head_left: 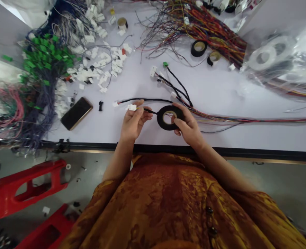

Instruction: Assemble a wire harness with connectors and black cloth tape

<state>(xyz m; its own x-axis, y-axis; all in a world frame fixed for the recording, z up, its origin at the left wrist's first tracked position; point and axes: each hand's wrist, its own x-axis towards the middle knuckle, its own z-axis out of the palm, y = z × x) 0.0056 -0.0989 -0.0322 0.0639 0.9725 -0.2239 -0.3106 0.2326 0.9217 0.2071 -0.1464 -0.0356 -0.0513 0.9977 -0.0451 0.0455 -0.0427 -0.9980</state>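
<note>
My left hand pinches a thin wire branch just behind its white connector. Black tape covers part of this branch between my hands. In my right hand is a large roll of black tape, gripped by its right side with the thumb at the hole. The roll touches the taped branch at its left edge. Behind my hands lies another black-wrapped branch ending in a white connector. Further branches fan out to a green connector and a white connector. The wire bundle runs off to the right.
A phone and a small black part lie on the left. Beyond are piled wires with green connectors and white ones. Tape rolls lie near red-yellow wires. Plastic bags sit right; red stools stand below.
</note>
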